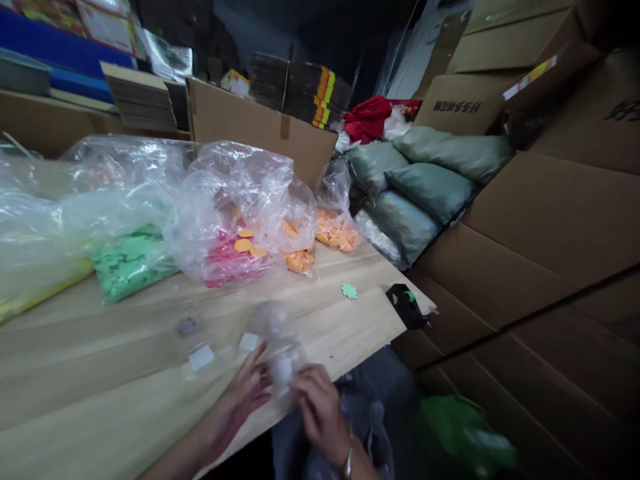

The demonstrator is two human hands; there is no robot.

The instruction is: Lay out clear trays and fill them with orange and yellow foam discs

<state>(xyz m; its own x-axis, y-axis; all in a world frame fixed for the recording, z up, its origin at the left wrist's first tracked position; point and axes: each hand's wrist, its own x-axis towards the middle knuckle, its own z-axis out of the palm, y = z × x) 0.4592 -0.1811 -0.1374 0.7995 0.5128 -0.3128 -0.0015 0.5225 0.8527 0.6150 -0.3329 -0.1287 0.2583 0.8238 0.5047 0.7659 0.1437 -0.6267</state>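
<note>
Both my hands meet at the near edge of a wooden table (100, 360). My left hand (245, 393) and my right hand (317, 407) together hold a small clear plastic pouch (280, 353), blurred by motion, with a white patch at its lower end. Two more small clear pouches with white labels (201, 358) lie flat on the table just left of my hands. Further back stand big clear bags: one with green cut-outs (131, 261), one with pink and orange pieces (235, 257), one with orange discs (337, 233).
A loose green cut-out (349, 291) and a black punch-like tool (406, 305) lie near the table's right corner. Cardboard boxes (545, 220) rise on the right, with grey-green sacks (430, 190) behind. A green bag (465, 427) lies on the floor below.
</note>
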